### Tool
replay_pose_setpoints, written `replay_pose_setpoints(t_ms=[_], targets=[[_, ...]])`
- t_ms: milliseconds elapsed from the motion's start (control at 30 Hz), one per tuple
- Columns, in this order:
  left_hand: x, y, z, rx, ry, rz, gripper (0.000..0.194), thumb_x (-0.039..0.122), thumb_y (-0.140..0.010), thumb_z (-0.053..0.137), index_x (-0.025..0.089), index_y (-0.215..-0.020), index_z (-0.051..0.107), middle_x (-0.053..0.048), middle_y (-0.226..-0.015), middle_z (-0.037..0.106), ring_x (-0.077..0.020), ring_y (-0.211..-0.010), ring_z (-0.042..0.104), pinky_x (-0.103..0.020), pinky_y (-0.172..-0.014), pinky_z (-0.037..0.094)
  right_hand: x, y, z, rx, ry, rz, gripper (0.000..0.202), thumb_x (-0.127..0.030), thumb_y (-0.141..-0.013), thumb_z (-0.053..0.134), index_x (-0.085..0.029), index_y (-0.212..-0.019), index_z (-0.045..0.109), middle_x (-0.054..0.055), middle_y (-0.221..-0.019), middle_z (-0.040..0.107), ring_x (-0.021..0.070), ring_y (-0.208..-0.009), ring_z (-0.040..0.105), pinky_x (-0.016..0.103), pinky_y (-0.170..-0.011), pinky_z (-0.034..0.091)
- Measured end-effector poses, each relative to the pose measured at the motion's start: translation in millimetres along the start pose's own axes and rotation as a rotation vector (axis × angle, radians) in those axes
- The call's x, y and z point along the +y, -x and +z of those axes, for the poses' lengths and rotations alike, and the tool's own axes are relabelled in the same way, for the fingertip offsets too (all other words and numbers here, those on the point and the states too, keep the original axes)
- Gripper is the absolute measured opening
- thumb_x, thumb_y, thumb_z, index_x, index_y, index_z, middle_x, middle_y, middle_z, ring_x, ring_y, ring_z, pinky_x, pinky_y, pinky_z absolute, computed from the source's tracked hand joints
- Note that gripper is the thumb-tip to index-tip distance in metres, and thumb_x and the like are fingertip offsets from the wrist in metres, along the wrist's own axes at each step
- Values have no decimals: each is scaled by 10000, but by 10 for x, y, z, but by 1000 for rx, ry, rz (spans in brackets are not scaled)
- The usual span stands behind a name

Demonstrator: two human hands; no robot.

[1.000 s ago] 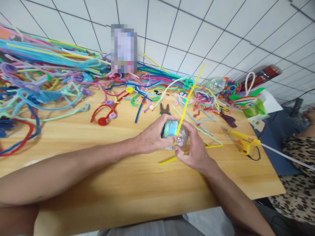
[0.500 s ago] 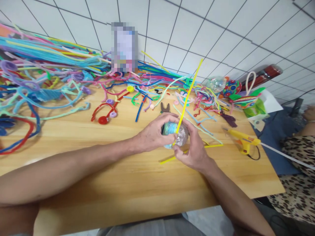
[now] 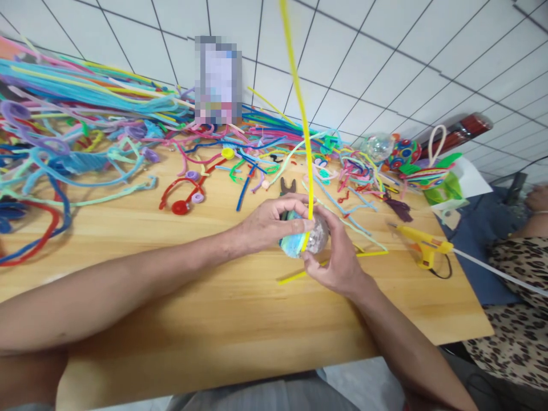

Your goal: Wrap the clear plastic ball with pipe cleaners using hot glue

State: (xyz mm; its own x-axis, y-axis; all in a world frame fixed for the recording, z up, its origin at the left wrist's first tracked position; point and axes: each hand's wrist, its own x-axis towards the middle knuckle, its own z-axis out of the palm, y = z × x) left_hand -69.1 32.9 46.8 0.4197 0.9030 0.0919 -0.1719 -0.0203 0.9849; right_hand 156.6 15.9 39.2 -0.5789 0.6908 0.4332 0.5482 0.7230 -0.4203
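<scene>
Ball (image 3: 318, 235) in both hands (image 3: 343, 264), inside table edge (image 3: 214, 383)

Yellow pipe cleaner (image 3: 306, 131), ball (image 3: 317, 235) part blue-green, part silvery, leopard-print fabric (image 3: 505, 342), yellow glue gun (image 3: 428, 244)

Brightly lit, softly shadowed toward the near edge of the table (image 3: 205, 302). Slightly blurred, stretched at the corners, pixelated in one patch at its far side.

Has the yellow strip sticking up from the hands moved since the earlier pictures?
Yes: the yellow strip has swung its upper end left, nearer the blurred panel.
</scene>
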Motion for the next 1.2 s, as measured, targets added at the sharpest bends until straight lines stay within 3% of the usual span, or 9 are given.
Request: replay_pose_setpoints(t_ms=[200,333,700,967,1200], targets=[[125,32,1,-43,-113,141,131,313,-908,782,192,-875,743,-100,-1419,678,-285,-1404,607,-453,-1211,439,29,8,12,11,-6,-12,968,-244,-817,726,-259,-1648,231,201,-1544,532,419,-1451,551,675,-1151,527],[145,38,-7,-44,-153,173,110,301,-922,762,196,-893,748,-99,-1438,671,-282,-1414,600,-461,-1221,430,34,15,23,12,-12,0,974,-247,-802,745,-260,-1642,251,192,-1555,538,422,-1457,545,667,-1169,510],[53,-39,-38,1,-140,111,169,359,-876,774,194,-862,741,-109,-1407,670,-290,-1401,604,-497,-1232,420,22,6,46,44,6,-48,980,-245,-804,732,-249,-1656,247,193,-1540,537,413,-1443,555,667,-1149,533],[-25,-51,-47,-4,-68,31,277,442,-855,808,184,-867,706,-106,-1455,644,-272,-1296,656,-435,-1101,531,-12,0,23,27,-10,-25,988,-224,-797,736,-254,-1659,252,189,-1554,529,417,-1451,549,664,-1169,515],[-77,-67,-70,-22,-32,22,277,432,-839,827,180,-894,725,-95,-1445,641,-255,-1288,653,-393,-1089,514,-4,9,39,35,-17,-41,996,-220,-788,741,-246,-1659,258,190,-1558,525,412,-1454,545,653,-1176,512]])
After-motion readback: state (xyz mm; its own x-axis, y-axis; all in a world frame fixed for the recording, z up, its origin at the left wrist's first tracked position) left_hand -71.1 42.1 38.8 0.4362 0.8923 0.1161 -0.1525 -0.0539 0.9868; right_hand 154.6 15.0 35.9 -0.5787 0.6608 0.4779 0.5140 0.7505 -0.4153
